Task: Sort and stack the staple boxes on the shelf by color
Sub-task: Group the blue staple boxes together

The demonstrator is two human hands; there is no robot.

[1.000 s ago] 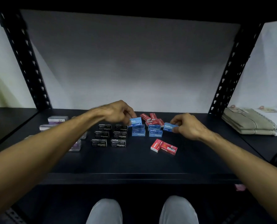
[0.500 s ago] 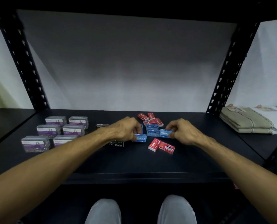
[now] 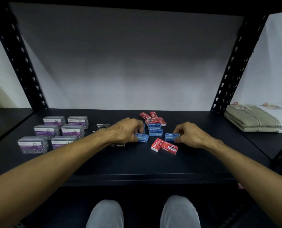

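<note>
Six clear cases: paper clip boxes (image 3: pixel 59 130) with purple labels stood in two columns toward the left end of the shelf (image 3: pixel 137 163), three rows running from the back toward the front edge.
Black boxes: black staple boxes (image 3: pixel 103 126) lay just right of the paper clips, mostly hidden behind the left forearm; one more (image 3: pixel 117 145) showed below the wrist, nearer the front edge.
Left hand: left hand (image 3: pixel 127 130) had its fingers curled down around a blue staple box (image 3: pixel 142 138) that sat on the shelf mid-way along, at the left side of the blue group.
Blue stack: blue stack (image 3: pixel 155 130) stood between the two hands, several boxes piled and set front to back, just right of the held box.
Red at the back: loose red boxes (image 3: pixel 151 118) lay jumbled toward the back edge, touching the rear of the blue stack.
Red at the front: two red staple boxes (image 3: pixel 164 145) lay side by side and skewed, nearer the front edge, below and between the hands.
Right hand: right hand (image 3: pixel 190 134) pinched a second blue box (image 3: pixel 171 137) by its right end, thumb and fingers closed on it, just right of the stack; whether it touched the shelf could not be told.
Far right: folded beige cloth (image 3: pixel 250 118) lay on the neighbouring shelf, past the upright (image 3: pixel 232 63).
</note>
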